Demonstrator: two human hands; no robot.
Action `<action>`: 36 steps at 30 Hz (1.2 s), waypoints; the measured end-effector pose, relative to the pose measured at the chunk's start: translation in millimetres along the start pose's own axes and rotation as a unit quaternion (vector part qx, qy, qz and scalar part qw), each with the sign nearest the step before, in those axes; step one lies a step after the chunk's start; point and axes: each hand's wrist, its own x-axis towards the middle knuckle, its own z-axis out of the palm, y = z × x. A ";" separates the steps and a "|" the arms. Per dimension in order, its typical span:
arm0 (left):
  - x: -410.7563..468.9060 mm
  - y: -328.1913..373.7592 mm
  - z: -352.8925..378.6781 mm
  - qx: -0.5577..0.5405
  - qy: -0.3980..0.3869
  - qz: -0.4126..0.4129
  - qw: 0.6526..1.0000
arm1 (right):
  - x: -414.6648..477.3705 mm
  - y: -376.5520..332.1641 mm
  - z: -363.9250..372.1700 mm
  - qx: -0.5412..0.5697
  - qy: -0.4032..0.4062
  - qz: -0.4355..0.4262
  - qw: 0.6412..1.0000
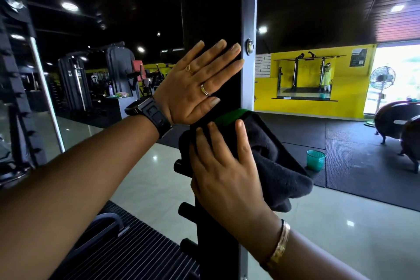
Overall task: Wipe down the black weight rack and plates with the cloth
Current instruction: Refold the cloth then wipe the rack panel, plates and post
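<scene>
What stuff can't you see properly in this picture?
- Head view, rack post: its top and bottom are cut off by the picture's edges.
- Head view, post's face under the cloth and right hand: covered by them, so dirt there cannot be judged.
- Head view, post under the left hand: hidden by that hand.
- Head view, poster on the yellow wall: too small to read.

A yellow wall (302,88), glossy tiled floor (145,179), black mats (354,166) and a bright window (397,75).
</scene>
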 end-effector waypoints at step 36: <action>-6.1 72.0 7.5 -0.061 0.054 -0.214 0.974 | -119.6 -39.0 29.2 0.068 -0.004 0.036 0.997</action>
